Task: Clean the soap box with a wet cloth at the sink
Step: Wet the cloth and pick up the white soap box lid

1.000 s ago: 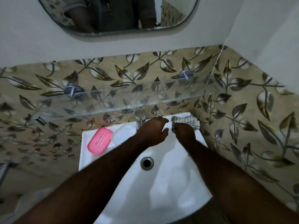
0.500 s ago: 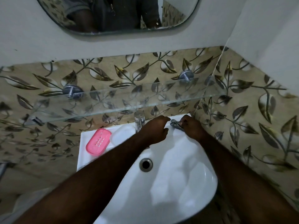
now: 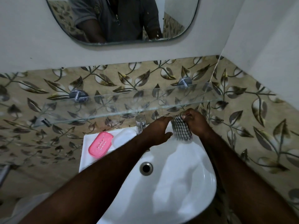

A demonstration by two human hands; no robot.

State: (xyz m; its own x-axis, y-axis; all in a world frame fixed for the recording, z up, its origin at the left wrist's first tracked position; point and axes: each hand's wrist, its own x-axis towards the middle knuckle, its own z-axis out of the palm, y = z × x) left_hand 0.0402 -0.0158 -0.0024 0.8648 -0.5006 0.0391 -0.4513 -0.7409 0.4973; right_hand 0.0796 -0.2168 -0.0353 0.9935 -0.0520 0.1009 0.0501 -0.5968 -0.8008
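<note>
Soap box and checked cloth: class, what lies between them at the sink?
In the head view, the metal tap and the left hand lie between the pink soap box and the cloth.

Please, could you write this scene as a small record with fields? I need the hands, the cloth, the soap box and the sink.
soap box: pink, lies untouched on the ledge left of the tap
checked cloth: hangs over the back right corner of the sink
right hand: pinches the cloth's top edge
left hand: at the cloth's left edge; grip unclear
task stage: cloth in hand, soap box not yet picked up
</note>
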